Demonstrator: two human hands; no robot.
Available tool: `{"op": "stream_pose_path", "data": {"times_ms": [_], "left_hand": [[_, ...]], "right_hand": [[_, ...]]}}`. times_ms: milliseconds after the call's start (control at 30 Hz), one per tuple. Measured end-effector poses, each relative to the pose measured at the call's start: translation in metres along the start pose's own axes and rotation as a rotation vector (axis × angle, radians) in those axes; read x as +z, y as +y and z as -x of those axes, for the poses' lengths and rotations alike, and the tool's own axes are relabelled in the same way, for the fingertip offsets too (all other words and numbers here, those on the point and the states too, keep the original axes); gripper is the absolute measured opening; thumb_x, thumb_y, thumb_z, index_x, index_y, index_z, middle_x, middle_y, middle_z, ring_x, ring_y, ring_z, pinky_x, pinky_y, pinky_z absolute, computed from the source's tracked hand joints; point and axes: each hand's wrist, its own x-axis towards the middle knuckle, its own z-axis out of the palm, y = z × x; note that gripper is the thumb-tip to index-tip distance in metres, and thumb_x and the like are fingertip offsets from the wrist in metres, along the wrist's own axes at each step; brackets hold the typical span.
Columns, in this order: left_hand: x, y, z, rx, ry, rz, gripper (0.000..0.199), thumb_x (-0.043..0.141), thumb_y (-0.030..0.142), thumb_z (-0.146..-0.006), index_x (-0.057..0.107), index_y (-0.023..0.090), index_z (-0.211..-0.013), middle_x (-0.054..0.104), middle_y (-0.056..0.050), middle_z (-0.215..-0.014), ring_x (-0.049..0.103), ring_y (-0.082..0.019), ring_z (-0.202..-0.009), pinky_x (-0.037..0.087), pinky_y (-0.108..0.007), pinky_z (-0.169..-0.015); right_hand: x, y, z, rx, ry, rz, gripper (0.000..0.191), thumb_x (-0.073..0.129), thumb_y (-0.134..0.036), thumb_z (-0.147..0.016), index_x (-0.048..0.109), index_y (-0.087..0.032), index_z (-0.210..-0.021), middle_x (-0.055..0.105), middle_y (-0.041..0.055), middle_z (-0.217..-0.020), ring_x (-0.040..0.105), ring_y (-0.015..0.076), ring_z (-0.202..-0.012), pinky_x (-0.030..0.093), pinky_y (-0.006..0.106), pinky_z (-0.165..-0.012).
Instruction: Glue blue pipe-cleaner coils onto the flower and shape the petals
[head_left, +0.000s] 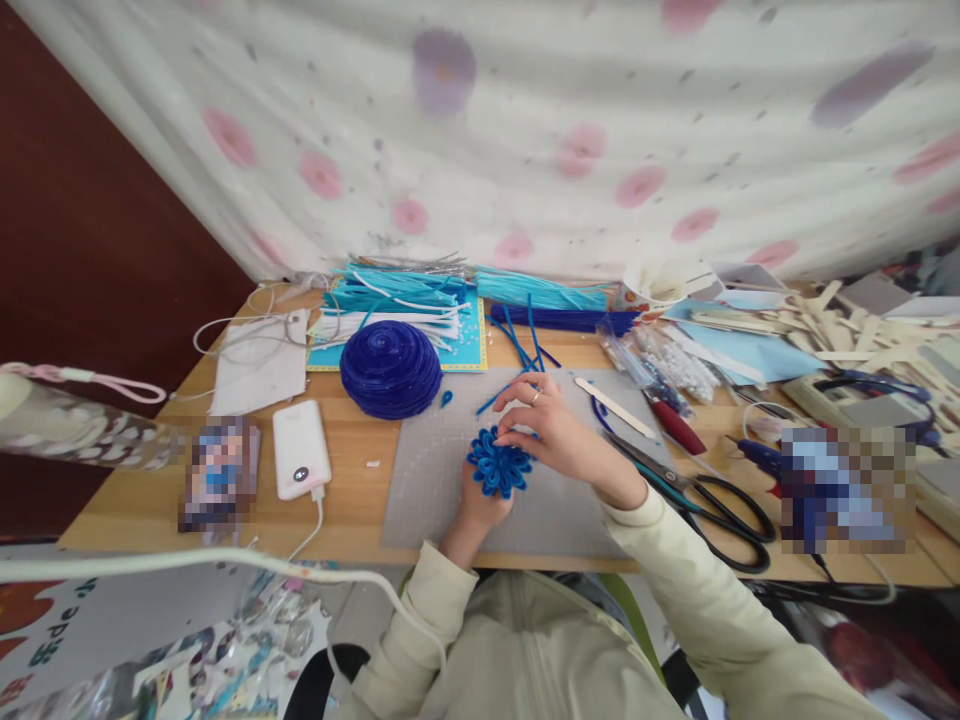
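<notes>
The blue flower (498, 468) lies over the grey mat (442, 480) on the counter (352, 450), face up, round with no clear long axis. The left hand (480, 505) grips its lower edge from beneath; the right hand (551, 425) pinches its upper petals with fingers together. Scissors (705, 495) lie to the right.
</notes>
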Motion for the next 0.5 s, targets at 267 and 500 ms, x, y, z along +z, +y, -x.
{"op": "stream_pose_path", "data": {"times_ms": [267,500], "left_hand": [[-0.0032,0.0019,0.0002,-0.002,-0.025,0.024,0.011,0.051,0.015,-0.063,0.057,0.024,-0.061,0.068,-0.003,-0.063,0.063,-0.021,-0.063,0.053,-0.034,-0.061],[-0.0034,0.0015,-0.0003,-0.018,-0.055,0.022,0.016,0.051,0.013,-0.064,0.062,0.023,-0.069,0.071,-0.005,-0.073,0.065,-0.022,-0.07,0.054,-0.037,-0.068]], "right_hand": [[-0.0041,0.0004,0.0036,-0.004,0.142,-0.009,0.013,0.059,-0.028,-0.087,0.071,-0.024,-0.086,0.061,0.0073,-0.108,0.043,0.0254,-0.112,0.033,0.047,-0.098],[-0.0035,0.0037,0.0096,0.014,0.134,-0.003,0.011,0.062,-0.03,-0.084,0.071,-0.023,-0.082,0.06,0.0074,-0.111,0.042,0.0261,-0.113,0.033,0.047,-0.098]]}}
